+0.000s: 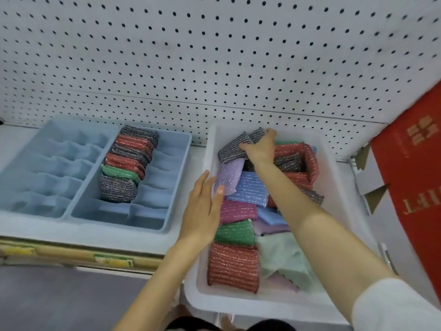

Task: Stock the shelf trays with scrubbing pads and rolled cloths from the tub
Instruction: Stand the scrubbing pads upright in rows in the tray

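At the tub's (210, 149) far end, right hand (259, 151) fingers (270, 134) curl round a grey scrubbing pad (231, 149); left hand (201, 211) fingers straight.

view: one only, worn on the head | aim: directed forward and down at the shelf (107, 235) | range: held close | framed: blue trays (187, 144) left, white tub (238, 306) right, pegboard (214, 56) far

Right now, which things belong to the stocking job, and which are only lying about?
Job: tub, its scrubbing pads and cloths, part-filled blue tray, empty blue tray, grey pad gripped by the right hand, left hand.
Lying about: red box, pegboard, yellow shelf labels.
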Available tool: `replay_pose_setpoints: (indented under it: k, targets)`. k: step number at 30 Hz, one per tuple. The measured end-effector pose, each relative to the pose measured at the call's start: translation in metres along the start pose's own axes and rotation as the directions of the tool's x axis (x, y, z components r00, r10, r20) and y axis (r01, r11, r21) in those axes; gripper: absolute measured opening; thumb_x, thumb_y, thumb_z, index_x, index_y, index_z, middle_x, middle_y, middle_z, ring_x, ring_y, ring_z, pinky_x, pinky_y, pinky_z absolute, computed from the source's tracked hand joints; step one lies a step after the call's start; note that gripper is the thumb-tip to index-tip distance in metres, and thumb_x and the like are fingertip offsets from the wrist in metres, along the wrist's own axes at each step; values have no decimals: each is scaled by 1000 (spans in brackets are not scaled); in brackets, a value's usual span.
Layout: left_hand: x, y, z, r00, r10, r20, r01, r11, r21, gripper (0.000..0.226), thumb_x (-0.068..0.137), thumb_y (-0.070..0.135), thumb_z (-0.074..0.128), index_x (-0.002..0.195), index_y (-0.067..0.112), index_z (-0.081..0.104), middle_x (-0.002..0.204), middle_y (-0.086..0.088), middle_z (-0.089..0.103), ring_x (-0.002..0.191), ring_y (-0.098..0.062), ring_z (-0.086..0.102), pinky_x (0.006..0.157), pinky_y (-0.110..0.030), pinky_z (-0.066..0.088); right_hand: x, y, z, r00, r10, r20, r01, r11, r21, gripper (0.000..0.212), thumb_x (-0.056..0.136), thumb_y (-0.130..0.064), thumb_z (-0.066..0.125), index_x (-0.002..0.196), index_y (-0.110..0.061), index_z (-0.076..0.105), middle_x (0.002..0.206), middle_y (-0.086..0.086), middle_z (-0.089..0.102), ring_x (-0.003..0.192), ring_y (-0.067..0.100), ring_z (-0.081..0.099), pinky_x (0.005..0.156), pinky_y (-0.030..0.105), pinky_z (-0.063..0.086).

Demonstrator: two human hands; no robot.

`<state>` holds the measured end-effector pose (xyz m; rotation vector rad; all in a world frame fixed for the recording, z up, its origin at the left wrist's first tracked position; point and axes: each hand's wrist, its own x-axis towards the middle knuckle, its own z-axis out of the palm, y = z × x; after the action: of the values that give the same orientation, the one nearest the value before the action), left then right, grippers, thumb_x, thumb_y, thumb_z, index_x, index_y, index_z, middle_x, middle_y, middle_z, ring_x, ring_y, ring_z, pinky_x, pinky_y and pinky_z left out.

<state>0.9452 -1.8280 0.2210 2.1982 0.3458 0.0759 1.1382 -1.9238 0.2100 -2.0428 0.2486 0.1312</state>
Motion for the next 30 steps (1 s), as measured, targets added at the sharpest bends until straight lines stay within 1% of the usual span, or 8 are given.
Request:
replay_pose_setpoints:
  k: [3, 6, 8, 12, 15, 19, 24, 30]
  targets:
    - [0, 0, 0, 1000, 8, -14, -8, 1000, -3, 68, 88, 56, 17, 141, 19, 40, 156, 9, 21, 141, -8, 19, 106, -17, 12, -2, 2, -29, 996, 86, 16, -88, 966, 244, 78, 67, -4, 82, 132, -8, 39, 128, 9, 56, 111, 21, 58, 96, 31, 48]
    - [0, 0, 1, 999, 5, -36, -6, 1000, -10, 69, 88, 55, 17, 140, 18, 42, 155, 8, 23, 140, -5, 21, 105, -15, 12, -11, -5, -76, 960, 162, 228, -255, 842, 475, 47, 67, -2, 80, 110, -5, 60, 104, 8, 71, 85, 17, 71, 68, 26, 57]
    - [1, -2, 1, 999, 2, -53, -4, 999, -32, 64, 90, 51, 20, 139, 17, 43, 154, 7, 27, 137, -2, 23, 105, -14, 13, -19, -5, -101, 912, 151, 380, -338, 803, 491, 45, 68, -4, 78, 110, -3, 60, 104, 7, 71, 89, 17, 70, 67, 23, 55]
    - [2, -5, 2, 996, -4, -84, -1, 998, -68, 50, 100, 42, 25, 139, 16, 44, 151, 5, 32, 135, -1, 26, 107, -16, 15, -42, 15, -106, 839, 119, 532, -314, 903, 293, 46, 66, -19, 78, 108, -7, 62, 109, 3, 70, 109, 18, 62, 100, 34, 45]
    - [0, -1, 1, 994, -4, -109, -6, 995, -95, 59, 97, 50, 20, 139, 15, 44, 148, 4, 37, 135, -5, 31, 108, -17, 18, -59, 29, -90, 819, 135, 558, -202, 978, 60, 44, 67, -31, 80, 106, -18, 64, 107, -3, 69, 99, 11, 62, 98, 30, 40]
    - [-1, 1, 0, 989, -27, -145, 5, 989, -147, 61, 96, 50, 22, 141, 12, 39, 145, -1, 42, 134, -11, 36, 109, -23, 24, -66, 21, -75, 784, 81, 615, -82, 996, -27, 36, 74, -28, 78, 106, -21, 65, 101, -11, 67, 88, 1, 59, 75, 18, 41]
    - [-3, 3, -2, 986, -63, -154, 35, 983, -178, 68, 90, 53, 22, 142, 11, 36, 141, -5, 47, 131, -16, 41, 106, -26, 30, -70, 17, -61, 755, 43, 655, 72, 986, -147, 30, 72, -32, 80, 95, -28, 62, 100, -11, 67, 96, 10, 62, 92, 30, 46]
    - [2, -1, 0, 992, -75, -103, 71, 997, -41, 61, 95, 45, 38, 146, 11, 29, 145, -7, 41, 132, -18, 38, 105, -24, 27, -72, 19, -64, 782, 17, 623, 23, 998, -55, 66, 67, -30, 83, 124, -15, 53, 117, -6, 64, 108, 13, 59, 101, 33, 43]
